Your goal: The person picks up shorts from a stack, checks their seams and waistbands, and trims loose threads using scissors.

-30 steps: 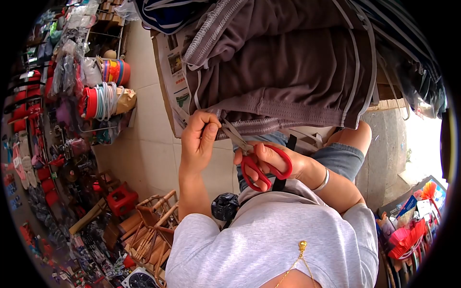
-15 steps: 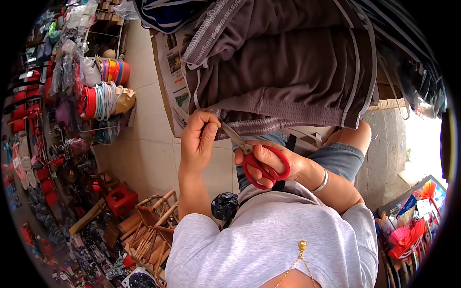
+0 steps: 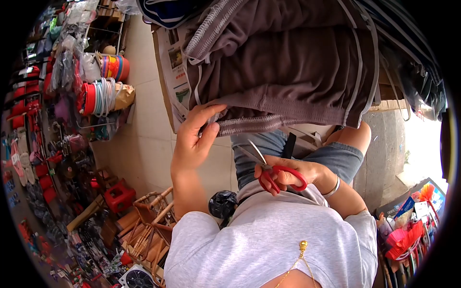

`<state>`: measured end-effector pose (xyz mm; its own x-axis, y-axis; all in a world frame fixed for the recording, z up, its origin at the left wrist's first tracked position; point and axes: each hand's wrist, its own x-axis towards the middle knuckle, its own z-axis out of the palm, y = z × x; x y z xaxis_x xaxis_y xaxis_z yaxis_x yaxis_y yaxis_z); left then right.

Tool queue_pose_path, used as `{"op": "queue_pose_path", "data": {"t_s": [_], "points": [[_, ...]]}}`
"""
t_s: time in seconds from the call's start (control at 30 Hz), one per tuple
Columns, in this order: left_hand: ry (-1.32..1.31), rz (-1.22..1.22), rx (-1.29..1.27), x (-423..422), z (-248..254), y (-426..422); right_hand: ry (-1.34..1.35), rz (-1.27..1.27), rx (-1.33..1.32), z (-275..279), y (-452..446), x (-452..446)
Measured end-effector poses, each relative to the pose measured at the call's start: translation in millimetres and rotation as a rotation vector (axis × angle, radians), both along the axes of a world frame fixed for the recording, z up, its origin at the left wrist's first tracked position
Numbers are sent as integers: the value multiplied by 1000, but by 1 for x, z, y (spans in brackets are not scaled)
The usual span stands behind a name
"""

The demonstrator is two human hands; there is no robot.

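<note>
Brown pants (image 3: pixel 302 67) with white piping and a stitched elastic-looking waistband lie bunched in front of me, their near edge over my lap. My left hand (image 3: pixel 196 137) grips the left end of the waistband, fingers above and thumb below. Lower and to the right, my right hand (image 3: pixel 293 175) holds red-handled scissors (image 3: pixel 266 169), fingers through the loops. The scissor blades are spread and point up and left, apart from the fabric. Part of the fabric inside my left hand is hidden.
A printed cardboard box (image 3: pixel 174 77) is under the pants. More striped dark clothing (image 3: pixel 408 53) hangs at the right. Shelves of goods line the left, near a bamboo chair (image 3: pixel 151 225) and a red stool (image 3: pixel 120 196). A black plastic bag (image 3: pixel 223 205) is beside my waist.
The scissors have moved down and right, away from the waistband, and their blades have opened. My left hand has shifted slightly, its fingers spreading from a tight pinch around the waistband edge.
</note>
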<state>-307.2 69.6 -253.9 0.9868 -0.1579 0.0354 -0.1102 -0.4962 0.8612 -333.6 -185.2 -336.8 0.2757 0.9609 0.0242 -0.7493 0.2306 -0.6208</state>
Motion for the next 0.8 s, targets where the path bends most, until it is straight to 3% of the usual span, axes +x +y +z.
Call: {"op": "queue_pose_path", "data": {"t_s": [0.13,0.2,0.33,0.53,0.6,0.8], "points": [[-15,-185,97,5,19,2,-89,-1,-39,-7,-2,2],[-80,-243,355,5,25,0,-125,15,-71,-6,-1,5],[-112,-180,469,6,24,3,-76,49,-84,-2,1,12],[-108,-49,142,8,8,15,-159,-8,-106,10,8,19],[17,95,-34,7,5,17,-165,-27,-90,12,11,23],[24,108,-83,15,3,17,-177,-84,-122,19,16,37]]}}
